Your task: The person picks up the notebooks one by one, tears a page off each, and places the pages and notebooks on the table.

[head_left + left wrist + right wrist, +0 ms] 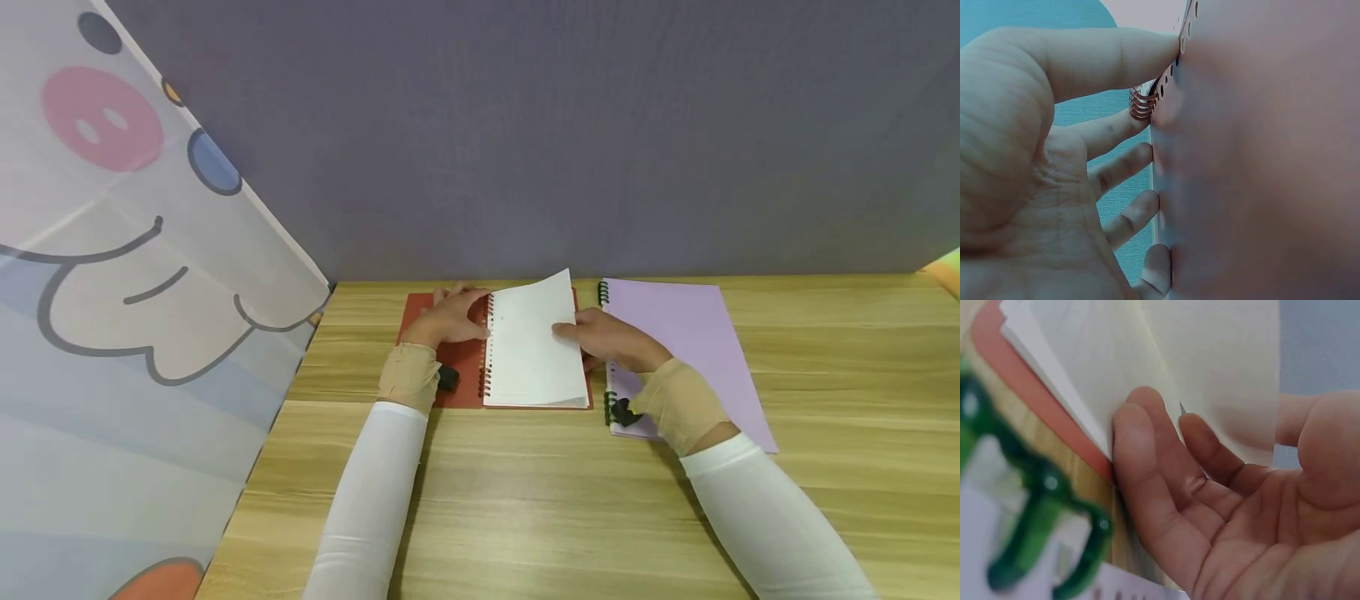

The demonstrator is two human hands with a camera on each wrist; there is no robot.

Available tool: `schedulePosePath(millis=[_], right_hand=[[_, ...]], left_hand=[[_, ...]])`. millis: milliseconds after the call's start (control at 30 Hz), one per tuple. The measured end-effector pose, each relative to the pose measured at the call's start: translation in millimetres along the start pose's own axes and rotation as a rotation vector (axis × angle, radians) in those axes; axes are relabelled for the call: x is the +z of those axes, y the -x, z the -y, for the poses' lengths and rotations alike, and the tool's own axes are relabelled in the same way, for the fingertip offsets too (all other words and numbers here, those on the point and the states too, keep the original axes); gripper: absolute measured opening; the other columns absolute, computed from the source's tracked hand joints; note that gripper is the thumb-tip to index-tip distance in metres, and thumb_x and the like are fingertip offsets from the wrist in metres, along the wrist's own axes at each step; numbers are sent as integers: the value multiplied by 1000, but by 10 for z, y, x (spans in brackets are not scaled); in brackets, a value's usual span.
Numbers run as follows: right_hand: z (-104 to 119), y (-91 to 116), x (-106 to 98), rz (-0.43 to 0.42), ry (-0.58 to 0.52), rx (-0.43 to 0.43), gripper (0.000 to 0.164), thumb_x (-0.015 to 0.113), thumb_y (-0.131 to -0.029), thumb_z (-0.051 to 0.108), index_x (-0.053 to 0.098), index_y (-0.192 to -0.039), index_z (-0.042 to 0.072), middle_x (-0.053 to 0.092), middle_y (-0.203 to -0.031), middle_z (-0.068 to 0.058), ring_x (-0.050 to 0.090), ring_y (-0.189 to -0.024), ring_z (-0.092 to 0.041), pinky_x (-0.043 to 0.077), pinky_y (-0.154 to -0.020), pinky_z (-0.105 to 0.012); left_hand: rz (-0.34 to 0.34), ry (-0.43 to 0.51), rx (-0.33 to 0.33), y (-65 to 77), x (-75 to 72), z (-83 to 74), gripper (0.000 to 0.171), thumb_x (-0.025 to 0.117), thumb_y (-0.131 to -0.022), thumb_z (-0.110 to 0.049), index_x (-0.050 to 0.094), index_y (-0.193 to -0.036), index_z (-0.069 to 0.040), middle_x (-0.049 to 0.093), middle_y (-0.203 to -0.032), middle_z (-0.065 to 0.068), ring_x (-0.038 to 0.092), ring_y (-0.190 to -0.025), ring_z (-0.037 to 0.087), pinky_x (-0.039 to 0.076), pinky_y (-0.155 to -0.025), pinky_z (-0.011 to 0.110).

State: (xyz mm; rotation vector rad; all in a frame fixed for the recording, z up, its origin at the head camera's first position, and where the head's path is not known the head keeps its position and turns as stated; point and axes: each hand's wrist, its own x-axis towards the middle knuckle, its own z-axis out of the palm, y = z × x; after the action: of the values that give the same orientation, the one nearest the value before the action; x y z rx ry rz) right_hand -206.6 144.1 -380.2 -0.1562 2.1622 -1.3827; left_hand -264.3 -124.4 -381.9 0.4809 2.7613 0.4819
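Observation:
A spiral notebook lies open, its red cover (462, 371) turned to the left and its white page (534, 350) on the right. My left hand (452, 318) rests by the red coil (487, 346), thumb at the binding and the other fingers spread over the cover; the left wrist view has the fingertips (1141, 153) against the cover. With its thumb in front and fingers behind, my right hand (609, 337) pinches the page at its right edge. That page's upper right corner rises, and further sheets (1054, 369) show beneath it in the right wrist view.
Close to the right lies a purple notebook (682, 325) with green binding rings (603, 293), partly under my right wrist. The wooden table (525, 500) meets a grey wall panel (562, 142) at the back. A cartoon-printed curtain (150, 317) hangs along the left.

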Motion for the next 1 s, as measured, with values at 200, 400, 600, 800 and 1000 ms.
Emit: schedulePosePath(millis=[200,400,600,800,1000], right_hand=[[-17,5,8,11,9,-19,38,40,-97,33,56,-102,-2,60,-93,-13,60,-81,-24,47,-73,-38],[-15,6,11,12,22,-13,35,42,-97,30,56,-91,-2,58,-84,-13,59,-75,-25,47,-72,-38],[-26,-3,3,-5,43,9,32,44,-95,30,48,-78,4,51,-75,-10,56,-70,-24,47,-71,-38],[-25,-3,-2,-1,52,2,31,44,-95,30,46,-77,5,48,-74,-9,55,-70,-25,46,-71,-37],[-34,-7,-6,1,53,5,30,45,-95,29,47,-77,5,48,-75,-10,55,-70,-24,46,-71,-37]], left_hand=[[-7,8,0,-11,29,25,77,64,-77,-44,27,-144,-35,19,-145,-7,17,-122,25,28,-83,52],[-4,-1,1,-10,27,16,76,62,-77,-44,26,-144,-35,19,-145,-7,18,-120,24,29,-81,49],[11,12,-1,-18,32,10,76,61,-78,-42,25,-145,-35,17,-146,-7,18,-117,24,27,-81,49],[13,16,-5,-20,29,3,76,60,-79,-41,24,-145,-35,16,-146,-7,17,-118,23,27,-82,50],[22,4,-5,-22,30,3,76,60,-79,-42,24,-145,-35,16,-146,-7,18,-118,24,27,-82,51]])
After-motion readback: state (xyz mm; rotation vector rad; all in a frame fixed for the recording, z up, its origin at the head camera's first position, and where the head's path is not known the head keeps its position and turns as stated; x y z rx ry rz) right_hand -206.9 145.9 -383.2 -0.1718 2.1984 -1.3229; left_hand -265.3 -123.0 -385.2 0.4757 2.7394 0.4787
